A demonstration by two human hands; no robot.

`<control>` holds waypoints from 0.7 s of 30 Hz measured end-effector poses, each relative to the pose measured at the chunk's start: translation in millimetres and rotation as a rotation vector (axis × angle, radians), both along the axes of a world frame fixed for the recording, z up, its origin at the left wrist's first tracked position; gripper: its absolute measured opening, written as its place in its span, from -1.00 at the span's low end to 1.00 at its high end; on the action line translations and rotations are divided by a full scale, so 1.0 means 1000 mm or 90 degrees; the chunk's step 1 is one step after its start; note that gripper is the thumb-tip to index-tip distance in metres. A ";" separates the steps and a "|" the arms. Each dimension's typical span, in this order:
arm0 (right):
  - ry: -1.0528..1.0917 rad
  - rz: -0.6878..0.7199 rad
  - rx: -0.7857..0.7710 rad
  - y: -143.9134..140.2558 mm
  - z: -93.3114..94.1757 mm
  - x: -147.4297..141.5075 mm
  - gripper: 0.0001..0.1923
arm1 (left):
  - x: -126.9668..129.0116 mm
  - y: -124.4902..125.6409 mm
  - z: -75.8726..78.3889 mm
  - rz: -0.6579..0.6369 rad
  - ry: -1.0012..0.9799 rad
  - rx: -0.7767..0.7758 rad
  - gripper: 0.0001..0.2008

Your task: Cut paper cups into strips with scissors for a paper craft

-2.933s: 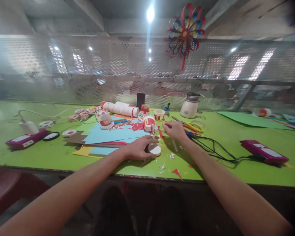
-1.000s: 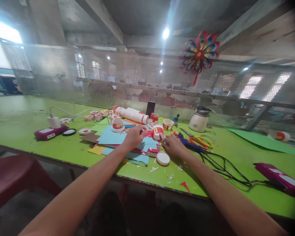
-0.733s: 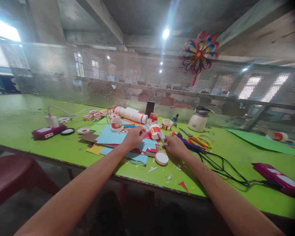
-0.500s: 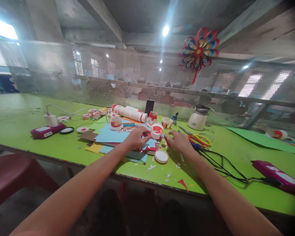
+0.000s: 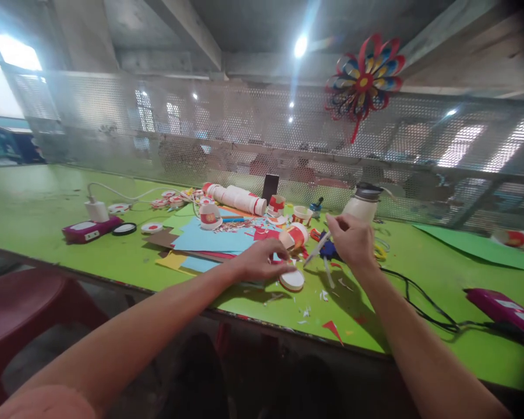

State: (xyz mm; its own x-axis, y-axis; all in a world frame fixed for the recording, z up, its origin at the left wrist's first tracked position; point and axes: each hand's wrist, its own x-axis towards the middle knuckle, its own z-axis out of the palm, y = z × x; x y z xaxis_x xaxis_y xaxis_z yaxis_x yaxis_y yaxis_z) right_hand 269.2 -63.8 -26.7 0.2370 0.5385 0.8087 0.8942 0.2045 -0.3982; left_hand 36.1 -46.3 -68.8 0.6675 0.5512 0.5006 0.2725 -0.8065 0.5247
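Green desk surface runs along the near edge, littered with white and red paper scraps just in front of the arms. Nearest the person, the left hand lies low over the desk with fingers spread and loose, fingertips touching or just above a round white paper disc; whether it presses the disc down cannot be told. Just beyond and to the right, the right hand is raised off the desk and pinches a thin white stick, which slants down toward the disc and the tipped red-and-white paper cup beside it. By the look of it, the step in hand is bringing the stick to the disc while the other hand steadies it; the next move would call for a firm hold on the disc and careful aim of the stick's lower end. Behind the hands lie blue paper sheets, then a lying stack of paper cups and a white jar. A black cable trails right to a purple device. Farthest off, a paper pinwheel hangs on the mesh screen.
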 end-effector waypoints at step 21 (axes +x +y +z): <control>0.306 0.323 0.002 -0.014 -0.001 -0.043 -0.60 | 0.014 0.004 0.001 -0.003 -0.086 -0.110 -0.82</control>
State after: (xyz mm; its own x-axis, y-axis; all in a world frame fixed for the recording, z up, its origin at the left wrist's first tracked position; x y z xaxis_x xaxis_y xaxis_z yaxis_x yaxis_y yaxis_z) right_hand 225.8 -77.7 -27.7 0.2884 0.6753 0.6789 0.4129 0.5520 -0.7244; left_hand 50.0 -41.9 -67.6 0.6037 0.6330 0.4846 0.1860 -0.7029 0.6865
